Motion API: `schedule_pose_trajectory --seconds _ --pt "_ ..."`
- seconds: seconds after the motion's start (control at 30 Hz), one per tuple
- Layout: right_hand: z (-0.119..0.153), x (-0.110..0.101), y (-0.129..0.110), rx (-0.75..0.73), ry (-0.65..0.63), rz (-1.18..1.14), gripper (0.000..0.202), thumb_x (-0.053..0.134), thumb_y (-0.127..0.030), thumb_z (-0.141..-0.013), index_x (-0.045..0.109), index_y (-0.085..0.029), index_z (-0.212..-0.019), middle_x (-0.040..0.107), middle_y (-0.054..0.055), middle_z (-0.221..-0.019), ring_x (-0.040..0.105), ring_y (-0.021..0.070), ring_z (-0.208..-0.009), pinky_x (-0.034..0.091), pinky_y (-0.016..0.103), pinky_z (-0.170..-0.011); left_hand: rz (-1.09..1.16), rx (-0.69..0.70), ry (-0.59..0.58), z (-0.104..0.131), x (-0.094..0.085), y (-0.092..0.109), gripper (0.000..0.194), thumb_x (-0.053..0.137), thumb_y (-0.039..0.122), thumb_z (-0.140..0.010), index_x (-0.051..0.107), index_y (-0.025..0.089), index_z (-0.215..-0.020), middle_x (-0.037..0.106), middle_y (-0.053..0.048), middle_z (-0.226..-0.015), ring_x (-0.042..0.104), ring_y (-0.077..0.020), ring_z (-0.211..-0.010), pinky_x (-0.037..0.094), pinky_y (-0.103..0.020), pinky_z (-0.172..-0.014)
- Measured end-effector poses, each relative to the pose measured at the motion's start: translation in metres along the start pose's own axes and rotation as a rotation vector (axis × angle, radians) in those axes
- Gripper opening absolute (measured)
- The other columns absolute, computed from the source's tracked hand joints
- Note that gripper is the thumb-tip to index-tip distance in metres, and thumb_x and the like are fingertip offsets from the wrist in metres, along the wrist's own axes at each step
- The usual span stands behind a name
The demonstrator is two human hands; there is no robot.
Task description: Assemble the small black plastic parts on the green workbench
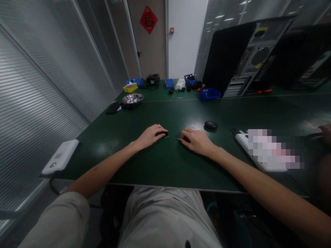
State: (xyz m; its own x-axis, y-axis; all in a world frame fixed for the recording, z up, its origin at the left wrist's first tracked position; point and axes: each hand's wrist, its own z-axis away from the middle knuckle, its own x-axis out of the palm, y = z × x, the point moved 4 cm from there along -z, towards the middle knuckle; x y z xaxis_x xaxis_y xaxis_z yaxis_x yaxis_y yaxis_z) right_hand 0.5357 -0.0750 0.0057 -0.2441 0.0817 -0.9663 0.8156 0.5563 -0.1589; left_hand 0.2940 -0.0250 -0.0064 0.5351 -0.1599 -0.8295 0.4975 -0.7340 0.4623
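My left hand rests on the green tabletop, its fingers closed round a small black piece. A small green bit shows just under that piece; I cannot tell whether the two are joined. Facing it across a short gap, my right hand is closed in a pinch. From its fingertips a thin, pale, pointed thing sticks out to the left, too small to name. Just beyond the right hand lies a smooth black oval object, shaped like a computer mouse.
A white device lies at the left edge, another white slab at right, partly blurred out. Farther back are a metal bowl, a yellow tray, a blue bin and a computer case. Part of another person's hand shows far right.
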Motion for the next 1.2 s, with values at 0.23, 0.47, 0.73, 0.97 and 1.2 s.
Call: schedule_pose_trajectory --seconds 0.23,0.47,0.73,0.97,1.2 --pt "-0.001 0.001 0.001 -0.001 -0.006 -0.003 0.018 0.055 -0.036 -0.101 0.065 -0.021 -0.102 0.066 0.006 -0.099 0.057 0.0172 -0.074 0.028 0.029 -0.062 0.094 -0.097 0.095 0.002 -0.002 0.016 0.027 0.064 0.036 -0.099 0.073 0.022 -0.120 0.071 -0.007 -0.114 0.065 -0.0211 -0.101 0.053 -0.035 -0.087" --pt "0.000 -0.001 0.000 0.003 -0.019 0.000 0.018 0.056 -0.037 -0.100 0.066 -0.022 -0.102 0.067 0.006 -0.101 0.057 0.0178 -0.075 0.028 0.030 -0.062 -0.001 -0.059 0.037 0.002 0.014 0.027 0.020 0.061 0.031 -0.100 0.071 0.023 -0.116 0.071 -0.006 -0.118 0.064 -0.0230 -0.108 0.052 -0.039 -0.095" --pt "0.001 -0.001 0.001 -0.003 -0.001 -0.004 0.019 0.055 -0.037 -0.101 0.065 -0.022 -0.103 0.066 0.004 -0.100 0.057 0.0167 -0.075 0.028 0.030 -0.062 -0.209 -0.197 -0.051 0.027 -0.028 -0.036 0.033 0.053 0.035 -0.104 0.065 0.023 -0.131 0.068 -0.009 -0.126 0.065 -0.0234 -0.112 0.051 -0.037 -0.096" --pt "0.002 -0.003 0.001 0.000 -0.010 -0.019 0.019 0.055 -0.037 -0.101 0.066 -0.022 -0.104 0.066 0.005 -0.103 0.059 0.0169 -0.076 0.031 0.030 -0.063 -0.410 -0.795 0.194 0.118 -0.141 -0.157 0.039 0.062 0.022 -0.097 0.065 0.012 -0.134 0.071 -0.011 -0.125 0.065 -0.0230 -0.110 0.048 -0.032 -0.097" --pt "0.001 -0.002 0.001 -0.002 -0.024 -0.030 0.018 0.056 -0.036 -0.101 0.066 -0.021 -0.104 0.067 0.006 -0.104 0.060 0.0169 -0.077 0.033 0.030 -0.065 -0.449 -0.988 0.181 0.165 -0.184 -0.187 0.034 0.071 0.025 -0.093 0.072 0.013 -0.125 0.076 -0.002 -0.103 0.065 -0.0159 -0.090 0.044 -0.021 -0.079"
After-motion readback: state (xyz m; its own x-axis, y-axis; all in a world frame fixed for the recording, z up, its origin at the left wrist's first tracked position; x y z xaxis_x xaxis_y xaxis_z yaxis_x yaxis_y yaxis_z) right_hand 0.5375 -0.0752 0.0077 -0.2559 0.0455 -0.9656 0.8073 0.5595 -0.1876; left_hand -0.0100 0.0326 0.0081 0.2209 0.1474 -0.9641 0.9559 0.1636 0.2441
